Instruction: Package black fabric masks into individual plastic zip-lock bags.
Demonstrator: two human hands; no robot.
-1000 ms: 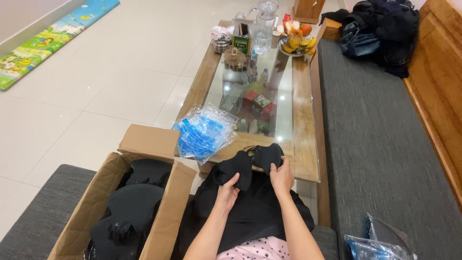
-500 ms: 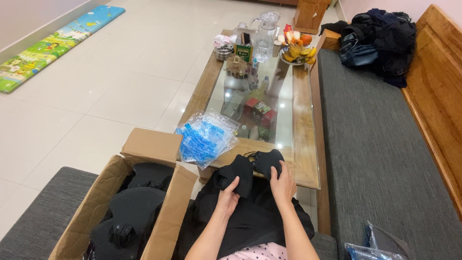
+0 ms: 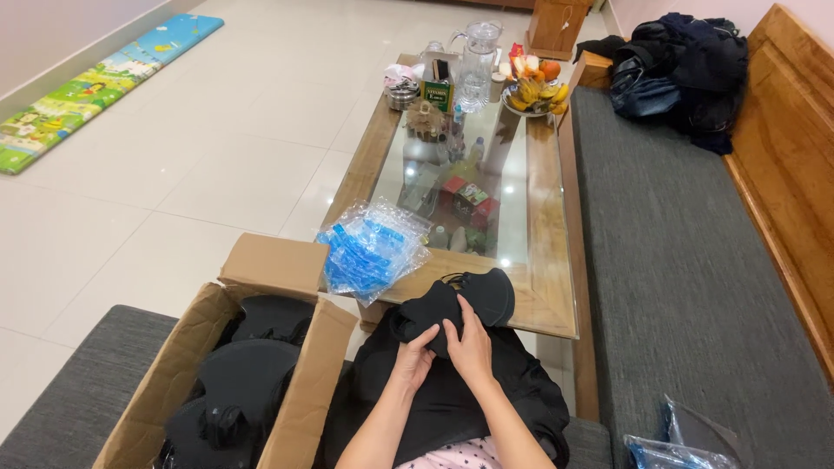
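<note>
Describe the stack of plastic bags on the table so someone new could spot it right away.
Start at the long glass-topped wooden coffee table. On its near left corner, beside the open cardboard box, lies a stack of clear plastic bags with blue printing. It is the only blue, crinkly thing there; the garments around it are black.

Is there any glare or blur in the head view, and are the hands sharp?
Head view: even indoor light; small bright spots glare on the glass table; left hand and right hand sharp on the black cloth piece; edges slightly bent.
</note>
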